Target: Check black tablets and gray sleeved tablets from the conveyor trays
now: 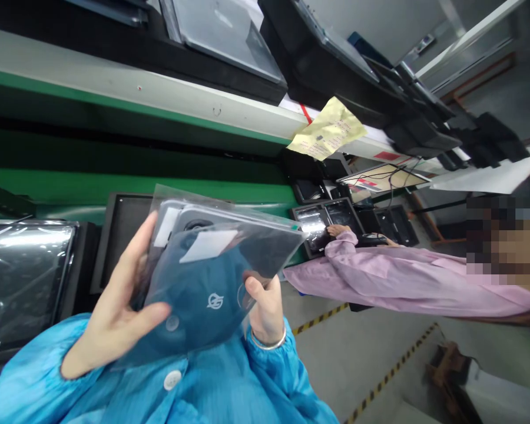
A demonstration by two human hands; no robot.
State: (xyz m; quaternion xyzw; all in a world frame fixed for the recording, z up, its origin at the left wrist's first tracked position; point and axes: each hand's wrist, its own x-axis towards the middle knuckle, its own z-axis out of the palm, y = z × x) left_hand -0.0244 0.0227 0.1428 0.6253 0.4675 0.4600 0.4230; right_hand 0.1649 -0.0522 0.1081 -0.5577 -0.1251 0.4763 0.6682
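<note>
I hold a flat dark device in a clear plastic bag up in front of my blue coat. A white label sticks to the bag's upper part. My left hand grips the bag's left edge, thumb across its front. My right hand pinches the bag's lower right edge; a silver bracelet circles that wrist. The bag is tilted, its top leaning away from me.
A green conveyor frame runs across the view with black trays on top. A dark screen unit sits at left. A co-worker's pink sleeve reaches to black panels. A yellow note hangs above. Floor with yellow-black tape lies lower right.
</note>
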